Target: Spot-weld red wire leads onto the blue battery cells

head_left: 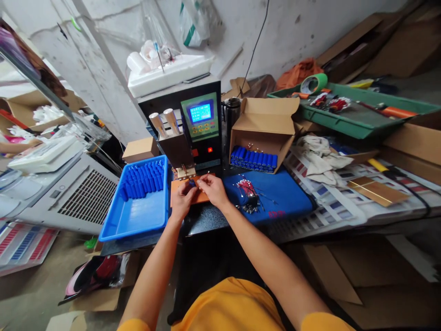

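My left hand (182,198) is closed around a small dark blue battery cell (192,183), mostly hidden by the fingers. Just to its right, my right hand (214,189) pinches something at the cell's end, too small to make out, perhaps a thin wire lead. Both hands are over an orange plate (200,197), right below the electrode tips (186,171) of a spot welder (174,146) with a lit screen (200,113). A bundle of red and black wire leads (246,193) lies on a blue mat (289,193) to the right.
Left of the plate stands a blue tray (143,225) with rows of blue cells (143,179). Behind the mat, an open cardboard box (267,126) holds more cells. A black flask (232,112) stands beside the welder. Further right are a green tray (365,126) and a cloth (319,158).
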{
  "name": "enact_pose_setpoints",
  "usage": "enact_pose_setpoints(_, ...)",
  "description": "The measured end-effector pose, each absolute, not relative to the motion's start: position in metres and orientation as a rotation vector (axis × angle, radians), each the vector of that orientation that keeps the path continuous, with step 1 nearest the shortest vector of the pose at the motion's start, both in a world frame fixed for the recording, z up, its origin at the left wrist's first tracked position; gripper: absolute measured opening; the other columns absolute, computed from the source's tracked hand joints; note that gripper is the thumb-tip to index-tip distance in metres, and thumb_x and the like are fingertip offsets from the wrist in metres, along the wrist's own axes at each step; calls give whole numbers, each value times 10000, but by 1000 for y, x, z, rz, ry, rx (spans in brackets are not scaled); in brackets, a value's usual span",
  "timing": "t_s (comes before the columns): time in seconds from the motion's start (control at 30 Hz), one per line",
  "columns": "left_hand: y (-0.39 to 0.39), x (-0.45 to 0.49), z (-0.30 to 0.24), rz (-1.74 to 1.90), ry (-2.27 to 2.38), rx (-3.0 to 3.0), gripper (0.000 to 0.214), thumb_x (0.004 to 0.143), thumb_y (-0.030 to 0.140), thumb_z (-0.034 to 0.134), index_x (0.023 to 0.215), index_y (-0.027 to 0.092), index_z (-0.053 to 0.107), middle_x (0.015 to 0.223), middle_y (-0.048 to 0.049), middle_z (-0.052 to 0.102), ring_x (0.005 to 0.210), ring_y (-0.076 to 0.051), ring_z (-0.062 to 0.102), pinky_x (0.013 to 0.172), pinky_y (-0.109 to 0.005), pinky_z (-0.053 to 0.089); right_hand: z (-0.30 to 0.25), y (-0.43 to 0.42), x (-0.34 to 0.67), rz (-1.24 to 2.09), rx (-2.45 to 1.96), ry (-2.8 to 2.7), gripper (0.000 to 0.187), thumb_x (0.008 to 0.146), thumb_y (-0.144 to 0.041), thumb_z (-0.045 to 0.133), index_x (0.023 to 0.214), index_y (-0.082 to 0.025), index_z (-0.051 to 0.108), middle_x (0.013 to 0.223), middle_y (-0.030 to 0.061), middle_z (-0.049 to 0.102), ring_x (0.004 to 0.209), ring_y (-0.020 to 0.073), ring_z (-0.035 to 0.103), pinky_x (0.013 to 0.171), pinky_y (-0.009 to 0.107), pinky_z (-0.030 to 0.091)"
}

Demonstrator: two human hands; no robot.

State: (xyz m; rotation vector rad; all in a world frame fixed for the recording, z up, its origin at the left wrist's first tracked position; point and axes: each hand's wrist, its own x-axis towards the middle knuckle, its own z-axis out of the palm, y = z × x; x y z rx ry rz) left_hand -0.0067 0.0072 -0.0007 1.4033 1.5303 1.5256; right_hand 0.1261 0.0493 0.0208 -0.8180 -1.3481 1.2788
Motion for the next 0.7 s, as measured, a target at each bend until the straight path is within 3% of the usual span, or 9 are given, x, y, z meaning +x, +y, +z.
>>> enact_pose_setpoints(0.43,8,-6,-6,1565,1497,1414,344,802,359,683,1085,167,716,988,-71,752,923,-204,693,899,-336,531,21,53,115,1149,-939,-1479,120,801,-276,608,772,-173,662,789,47,730,743,189,661,694,276,488)
enact_pose_setpoints(0.7,7,-5,-6,1591,1506,1406,354,792,365,699,1089,173,718,1028,-80,753,947,-218,703,904,-352,543,25,50,113,1041,-1078,-1538,94,817,-242,608,762,-197,670,771,36,731,728,194,668,658,270,472)
